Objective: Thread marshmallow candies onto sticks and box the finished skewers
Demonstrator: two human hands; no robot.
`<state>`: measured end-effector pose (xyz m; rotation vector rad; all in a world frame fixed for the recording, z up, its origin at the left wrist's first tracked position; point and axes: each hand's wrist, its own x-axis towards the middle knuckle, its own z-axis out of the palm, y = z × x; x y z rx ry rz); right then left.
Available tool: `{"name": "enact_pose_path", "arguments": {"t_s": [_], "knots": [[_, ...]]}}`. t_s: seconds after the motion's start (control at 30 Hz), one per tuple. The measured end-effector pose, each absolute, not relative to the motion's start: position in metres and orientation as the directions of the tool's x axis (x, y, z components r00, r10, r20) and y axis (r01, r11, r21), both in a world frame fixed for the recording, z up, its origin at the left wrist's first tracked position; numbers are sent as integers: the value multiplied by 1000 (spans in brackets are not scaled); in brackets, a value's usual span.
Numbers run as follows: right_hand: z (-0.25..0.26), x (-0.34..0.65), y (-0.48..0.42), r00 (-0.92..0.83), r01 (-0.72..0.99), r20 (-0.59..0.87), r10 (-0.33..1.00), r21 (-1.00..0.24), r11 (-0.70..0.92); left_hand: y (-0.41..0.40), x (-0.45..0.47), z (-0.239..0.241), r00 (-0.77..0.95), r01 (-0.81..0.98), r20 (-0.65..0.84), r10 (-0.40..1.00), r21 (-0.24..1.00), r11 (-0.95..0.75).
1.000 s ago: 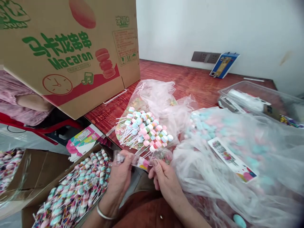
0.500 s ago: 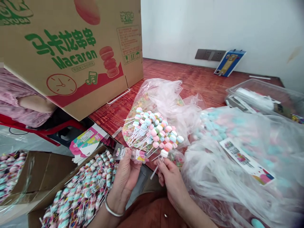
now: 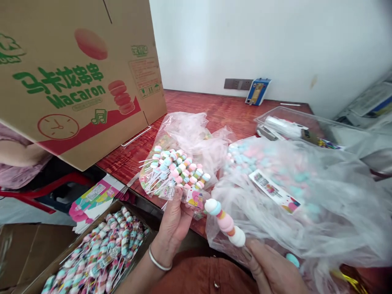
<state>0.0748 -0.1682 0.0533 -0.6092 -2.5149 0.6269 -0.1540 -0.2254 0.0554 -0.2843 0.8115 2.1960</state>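
My left hand (image 3: pixel 174 223) is closed on a small clear candy wrapper (image 3: pixel 195 197) with colourful print, held between thumb and fingers. Low on the right, my right hand (image 3: pixel 271 265) grips a marshmallow skewer (image 3: pixel 226 223); its stick is hidden by the fingers. White, blue, pink and orange pieces are threaded on it, and its white tip points at the wrapper's right end, close to it. Just beyond the wrapper, a pile of similar marshmallow skewers (image 3: pixel 176 167) lies on a clear bag (image 3: pixel 183 124), white sticks facing left.
A large cardboard carton (image 3: pixel 122 130) stands at the left back. Below it, an open box holds wrapped skewers (image 3: pixel 101 249). Right of my hands spreads a big clear bag of marshmallows (image 3: pixel 275 163), with a plastic tray (image 3: pixel 260 118) behind. Another person's arm (image 3: pixel 18 153) shows at left.
The view has turned to the right. My right hand has moved right and nearer me, and the skewer in it has come away from the pile, now aimed at the wrapper. My left hand keeps the wrapper.
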Motion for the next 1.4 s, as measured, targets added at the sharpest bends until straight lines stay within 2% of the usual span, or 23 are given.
{"name": "enact_pose_path", "arguments": {"t_s": [0.17, 0.27, 0.37, 0.5, 0.57, 0.7, 0.8, 0.93, 1.0, 1.07, 1.13, 1.2, 1.27, 1.33, 1.4], "knots": [[57, 95, -165, -782, 324, 406, 473, -383, 865, -211, -132, 56, -653, -748, -408, 638, 481, -458], [61, 110, -163, -774, 339, 438, 458, -325, 883, -204, -124, 57, -666, -716, -336, 666, 538, -444], [68, 123, -161, -757, 338, 468, 456, -317, 886, -197, -118, 59, -690, -637, -230, 686, 643, -425], [73, 131, -165, -727, 357, 465, 505, -373, 856, -189, -109, 63, -687, -584, -199, 699, 723, -368], [70, 132, -169, -701, 380, 439, 563, -438, 815, -185, -103, 66, -615, -651, -226, 755, 686, -324], [57, 129, -180, -615, 421, 375, 694, -588, 691, -175, -92, 71, -414, -834, -325, 850, 509, -212], [47, 124, -188, -502, 426, 393, 770, -663, 616, -166, -84, 75, -334, -894, -319, 887, 405, -191], [41, 119, -198, -281, 405, 353, 892, -800, 444, -154, -75, 81, -293, -927, -354, 888, 332, -173], [42, 119, -200, -268, 335, 272, 924, -873, 355, -149, -71, 84, -299, -929, -389, 871, 327, -173], [44, 120, -200, -315, 227, 127, 941, -952, 204, -145, -67, 88, -296, -933, -409, 863, 318, -169], [45, 119, -200, -376, 74, -113, 920, -993, -91, -141, -64, 90, -291, -935, -411, 864, 313, -166], [43, 117, -202, -464, -95, -359, 810, -889, -449, -139, -60, 91, -297, -931, -411, 862, 324, -166], [41, 113, -204, -548, -212, -481, 684, -711, -670, -136, -57, 90, -312, -920, -414, 855, 355, -164], [39, 110, -206, -570, -266, -497, 655, -642, -719, -134, -54, 87, -327, -904, -407, 853, 396, -158], [38, 109, -207, -501, -245, -459, 734, -738, -628, -133, -51, 84, -330, -889, -404, 853, 437, -137]]}}
